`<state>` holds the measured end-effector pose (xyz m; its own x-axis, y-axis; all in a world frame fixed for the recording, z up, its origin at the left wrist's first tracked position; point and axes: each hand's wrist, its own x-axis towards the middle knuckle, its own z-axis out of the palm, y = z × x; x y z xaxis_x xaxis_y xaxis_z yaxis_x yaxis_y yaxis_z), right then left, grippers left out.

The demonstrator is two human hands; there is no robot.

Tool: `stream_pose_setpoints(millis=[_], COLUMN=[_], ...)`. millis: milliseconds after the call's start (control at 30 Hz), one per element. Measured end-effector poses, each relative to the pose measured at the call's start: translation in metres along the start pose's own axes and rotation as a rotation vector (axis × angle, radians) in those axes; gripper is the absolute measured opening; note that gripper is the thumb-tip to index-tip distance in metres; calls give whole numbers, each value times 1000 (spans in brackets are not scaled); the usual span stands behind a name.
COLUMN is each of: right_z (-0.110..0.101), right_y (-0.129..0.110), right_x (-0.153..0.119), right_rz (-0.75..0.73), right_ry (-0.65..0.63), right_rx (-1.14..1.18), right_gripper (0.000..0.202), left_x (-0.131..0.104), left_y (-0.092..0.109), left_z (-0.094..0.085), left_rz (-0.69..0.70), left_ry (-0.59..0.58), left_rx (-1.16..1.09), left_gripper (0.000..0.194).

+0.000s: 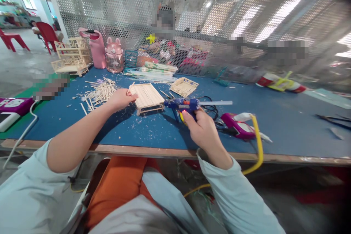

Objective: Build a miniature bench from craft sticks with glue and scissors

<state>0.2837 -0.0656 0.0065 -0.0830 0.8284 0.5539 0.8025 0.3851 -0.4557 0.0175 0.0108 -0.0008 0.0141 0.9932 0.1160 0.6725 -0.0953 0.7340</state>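
My right hand (pixel 204 128) is wrapped round the grip of a blue hot glue gun (pixel 183 104), with a clear glue stick (pixel 219 102) poking out of its back end. The gun's nozzle points left, at or very near the right edge of a small platform made of wooden sticks (pixel 148 97). At the platform's left edge, my left hand (pixel 123 99) is closed on it with thumb and fingers. Beside that hand lies a heap of loose wooden sticks (pixel 105 90). Behind the gun sits a small stick frame with low sides (pixel 184 87).
At the back left stand a stick-built model (pixel 72 56), a pink bottle (pixel 97 49) and a pink jar with ears (pixel 114 56). Bagged sticks (pixel 159 68) lie by the mesh screen (pixel 205 22). A purple power strip (pixel 240 126) with yellow cord and pliers (pixel 333 119) are right.
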Motion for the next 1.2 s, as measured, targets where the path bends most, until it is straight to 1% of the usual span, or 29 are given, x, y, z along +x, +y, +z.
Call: stream_pose_setpoints(millis=[167, 267, 333, 400, 433, 500, 567, 633, 667, 767, 833, 900, 933, 1000, 1033, 1100, 1133, 1167, 1200], right_z=[-5, -14, -19, -21, -20, -16, -8, 3, 9, 26, 34, 37, 36, 30, 25, 17, 15, 14, 14], right_y=[6, 13, 21, 33, 40, 54, 66, 75, 79, 90, 98, 105, 107, 103, 98, 79, 67, 54, 40], right_x=[0, 6, 17, 36, 47, 72, 96, 114, 121, 134, 138, 140, 140, 138, 135, 126, 120, 112, 104], right_rz=[-13, 35, 73, 98, 106, 129, 195, 284, 297, 278, 262, 257, 259, 271, 266, 205, 81, -60, -199], right_ry=[43, 92, 153, 207, 209, 123, 29, -34, -42, -50, -80, -93, -76, 3, 60, 165, 240, 287, 299], right_rx=[-20, -24, -43, -82, -108, -152, -216, -317, -340, -351, -333, -310, -302, -300, -296, -272, -200, -128, -69], right_gripper=[35, 33, 33, 31, 31, 33, 37, 42, 43, 41, 37, 36, 37, 43, 45, 45, 42, 38, 37], left_x=[-1, -3, -4, -5, -5, -4, -4, -2, -2, -1, -1, -1, -1, -4, -6, -12, -17, -21, -25], left_y=[2, 5, 7, 8, 8, 7, 6, 4, 3, 2, 1, 1, 3, 6, 9, 16, 20, 24, 27], left_z=[-1, -2, -2, -1, 0, 3, 5, 6, 7, 8, 8, 6, 4, -2, -5, -10, -11, -11, -9], left_rz=[2, 24, 49, 62, 67, 78, 93, 101, 103, 104, 110, 107, 96, 83, 98, 219, 311, 407, 493], left_ry=[7, 45, 73, 87, 90, 91, 91, 89, 86, 73, 58, 50, 64, 145, 208, 319, 354, 376, 382], left_rx=[24, 78, 97, 95, 89, 74, 65, 61, 60, 52, 54, 79, 101, 136, 143, 146, 152, 165, 183], left_gripper=[38, 37, 35, 32, 31, 29, 28, 27, 27, 27, 28, 29, 29, 27, 25, 24, 24, 24, 24])
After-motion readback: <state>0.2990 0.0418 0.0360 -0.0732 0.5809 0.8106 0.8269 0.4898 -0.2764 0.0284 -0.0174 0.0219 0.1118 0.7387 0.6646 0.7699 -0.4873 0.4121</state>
